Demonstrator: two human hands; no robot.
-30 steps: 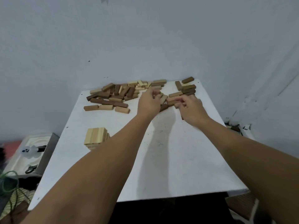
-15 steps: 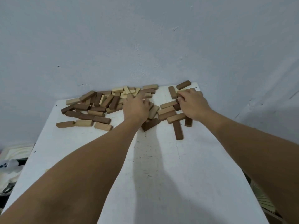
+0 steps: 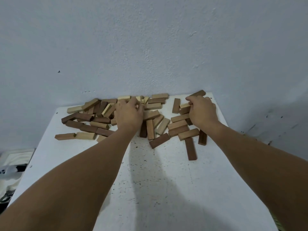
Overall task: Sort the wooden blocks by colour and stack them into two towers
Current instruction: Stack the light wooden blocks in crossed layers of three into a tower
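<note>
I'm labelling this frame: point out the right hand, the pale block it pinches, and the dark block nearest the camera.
right hand (image 3: 202, 112), head view, back of hand
pale block (image 3: 184, 105), head view, top face
dark block (image 3: 191, 149), head view, top face

The left hand covers several blocks of the scattered heap of brown and pale wooden blocks, its fingertips hidden. The right hand curls over a pale wooden block, its grip unclear. The white flat-topped table is cut off below the heap.

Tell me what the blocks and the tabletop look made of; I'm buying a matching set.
The blocks look like solid wood, matte and unpainted: faint grain shows, in pale, tan and dark brown tones, perhaps stained. The table has a flat white top, probably painted or laminated board; dark specks mark it, and its core cannot be seen.
</note>
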